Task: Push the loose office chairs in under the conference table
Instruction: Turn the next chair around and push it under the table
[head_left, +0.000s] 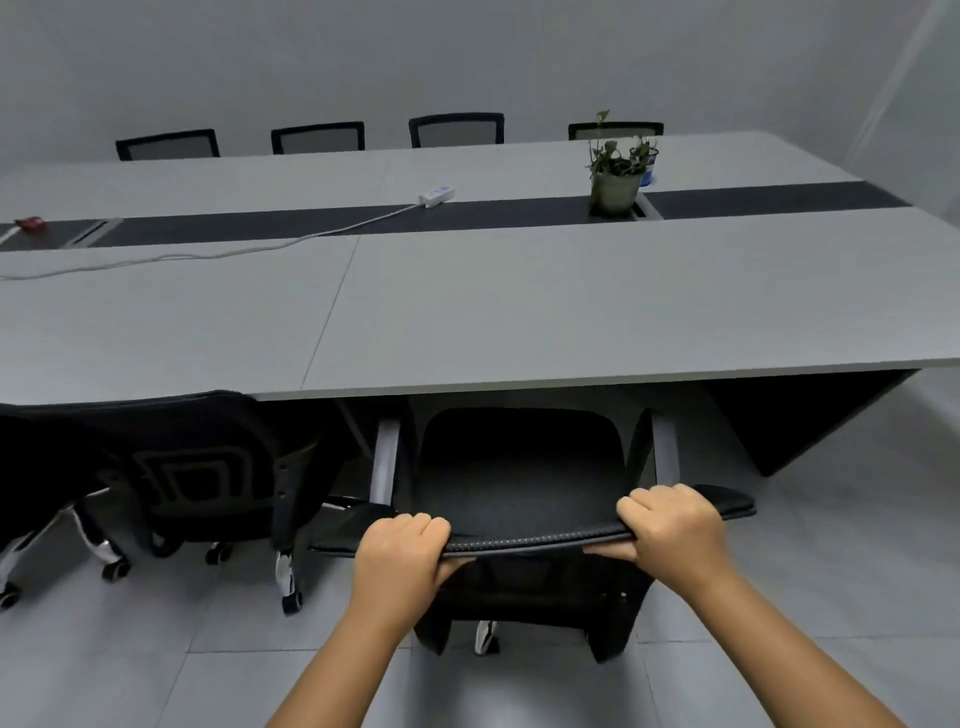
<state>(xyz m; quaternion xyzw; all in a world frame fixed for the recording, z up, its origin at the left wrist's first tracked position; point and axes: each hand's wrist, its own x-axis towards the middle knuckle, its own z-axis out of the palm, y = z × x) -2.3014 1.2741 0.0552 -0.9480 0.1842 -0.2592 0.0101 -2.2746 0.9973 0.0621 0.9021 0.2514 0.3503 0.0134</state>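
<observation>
A black office chair (519, 483) stands right in front of me, its seat partly under the near edge of the long grey conference table (467, 312). My left hand (402, 551) grips the top edge of its backrest on the left. My right hand (670, 525) grips the same edge on the right. Fingers of both hands curl over the rim, thumbs underneath. Another black chair (208, 467) stands to the left with its back against the table edge, and part of a third (31, 467) shows at the far left.
Several black chairs (317, 137) are tucked in along the far side. A potted plant (615, 171), a white power strip (436, 196) with its cable, and a red item (29, 223) lie on the table. The floor is grey tile (779, 597).
</observation>
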